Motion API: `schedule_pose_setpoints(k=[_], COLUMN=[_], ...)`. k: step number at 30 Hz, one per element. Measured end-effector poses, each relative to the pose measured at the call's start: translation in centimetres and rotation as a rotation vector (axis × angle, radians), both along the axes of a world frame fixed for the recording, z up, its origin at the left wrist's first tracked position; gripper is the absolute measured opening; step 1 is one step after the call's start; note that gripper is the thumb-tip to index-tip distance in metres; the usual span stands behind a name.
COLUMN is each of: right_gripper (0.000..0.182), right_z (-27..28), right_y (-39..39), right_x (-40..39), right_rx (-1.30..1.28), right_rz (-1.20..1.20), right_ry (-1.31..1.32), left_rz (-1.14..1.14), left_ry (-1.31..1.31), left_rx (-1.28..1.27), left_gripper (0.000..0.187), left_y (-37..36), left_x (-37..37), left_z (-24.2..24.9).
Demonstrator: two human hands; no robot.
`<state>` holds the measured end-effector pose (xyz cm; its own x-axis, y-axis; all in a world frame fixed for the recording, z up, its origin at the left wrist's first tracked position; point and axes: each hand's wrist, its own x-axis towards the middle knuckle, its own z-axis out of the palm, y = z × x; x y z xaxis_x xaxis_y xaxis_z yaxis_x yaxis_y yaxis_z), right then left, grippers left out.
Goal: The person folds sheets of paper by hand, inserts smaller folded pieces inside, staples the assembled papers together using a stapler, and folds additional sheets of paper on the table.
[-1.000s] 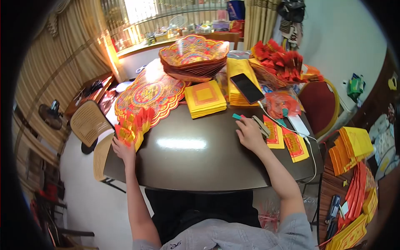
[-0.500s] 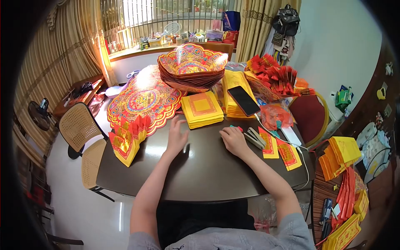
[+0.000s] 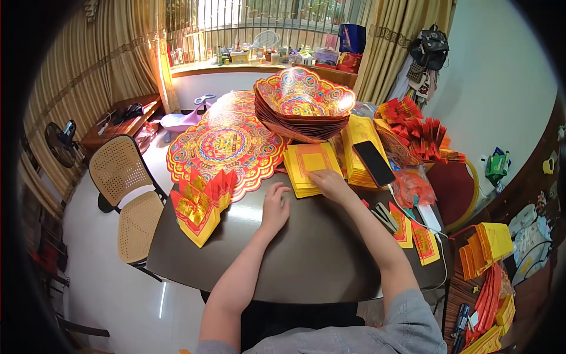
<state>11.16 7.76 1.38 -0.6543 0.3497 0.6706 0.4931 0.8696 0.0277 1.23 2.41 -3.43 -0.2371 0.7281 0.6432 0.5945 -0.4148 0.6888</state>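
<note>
My right hand (image 3: 330, 183) lies with its fingers on the stack of yellow square papers (image 3: 312, 161), whose top sheet has an orange-red square print. Nothing shows held in it, and its fingers look partly bent. My left hand (image 3: 275, 207) hovers over or rests on the dark table (image 3: 295, 259), left of and in front of the stack, fingers apart and empty. Further left, folded red, gold and yellow papers (image 3: 200, 206) stand on the table. A stapler (image 3: 385, 217) lies right of my right forearm, beside red and yellow paper strips (image 3: 424, 242).
Stacked patterned bowls (image 3: 303, 106) stand behind the papers, with a round red ornate sheet (image 3: 224, 144) to their left. A black phone (image 3: 374, 163) with a white cable lies on yellow papers. A cane chair (image 3: 138, 227) stands left of the table.
My right hand has moved from beside the stapler onto the yellow stack. My left hand stays near the stack's left front. The view has shifted, so the table's things appear further right.
</note>
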Motion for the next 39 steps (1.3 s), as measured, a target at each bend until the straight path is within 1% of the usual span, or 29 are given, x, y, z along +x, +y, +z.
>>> schedule_pose_setpoints(k=[3, 9, 12, 14, 15, 17, 19, 26, 37, 38, 39], right_gripper=[0.010, 0.010, 0.008, 0.010, 0.010, 0.016, 0.021, 0.023, 0.026, 0.026, 0.027], right_z=[0.0, -0.1, -1.2, -2.1, -2.2, -2.4, -2.8, -3.1, -1.9, -1.8, -1.7], right_y=[-0.2, -1.0, -3.7, -4.7, -4.8, -5.0, -3.7, -4.8, -5.2, -5.2, -5.1], right_x=[0.0, 0.2, 0.8, 1.2, 1.4, 1.9, 1.5, 1.5, 0.5, 0.5, 0.5], right_rx=[-0.016, -0.042, 0.001, -0.088, -0.094, -0.242, -0.265, -0.446, -0.760, -0.763, -0.723], right_rz=[0.008, 0.020, 0.111, 0.235, 0.228, 0.134, -0.011, 0.000, 0.142, 0.149, 0.203], right_ry=[-0.013, -0.018, -0.059, -0.059, -0.056, 0.154, 0.487, 0.492, 0.423, 0.418, 0.353], left_rz=[-0.022, -0.336, -0.493, -0.512, -0.528, -0.564, -0.601, -0.732, -0.899, -0.909, -0.917], left_ry=[0.028, -1.055, -1.591, -1.585, -1.580, -1.571, -1.562, -1.489, -1.406, -1.405, -1.406], left_rx=[0.039, -0.413, -0.634, -0.629, -0.630, -0.637, -0.637, -0.633, -0.516, -0.501, -0.486], left_gripper=[0.018, 0.017, 0.016, 0.017, 0.017, 0.018, 0.019, 0.022, 0.028, 0.028, 0.029], left_y=[-0.1, -1.2, -1.8, -2.1, -2.2, -2.2, -2.2, -2.2, -2.3, -2.2, -2.2], left_x=[0.5, 0.3, 0.2, -0.2, -0.2, -0.1, 0.0, -0.8, -0.6, -0.4, -0.2], left_z=[-0.2, 1.7, 3.8, 3.5, 3.5, 3.5, 3.7, 4.0, 3.3, 3.2, 3.1])
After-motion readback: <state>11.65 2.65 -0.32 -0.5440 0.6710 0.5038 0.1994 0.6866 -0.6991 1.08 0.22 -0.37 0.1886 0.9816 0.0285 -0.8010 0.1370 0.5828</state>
